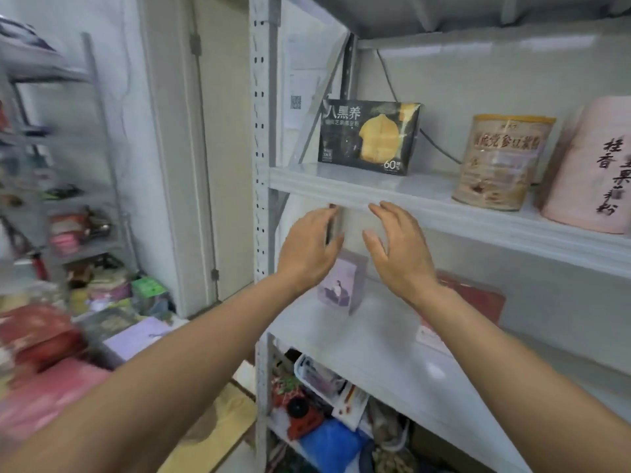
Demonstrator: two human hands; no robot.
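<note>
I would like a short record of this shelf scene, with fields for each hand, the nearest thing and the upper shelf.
left hand: raised before the shelves, seems to hold a thin dark item edge-on; too blurred to name
right hand: raised, fingers relaxed, holds nothing
behind the hands: purple box, upright on the middle shelf
upper shelf: black box, tin, pink canister, from left to right

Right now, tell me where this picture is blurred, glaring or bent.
Head view: clutter at left smeared by motion blur; black box readable; left hand and right hand slightly soft; glare patch on the lower shelf; wide lens slants the door frame.
</note>
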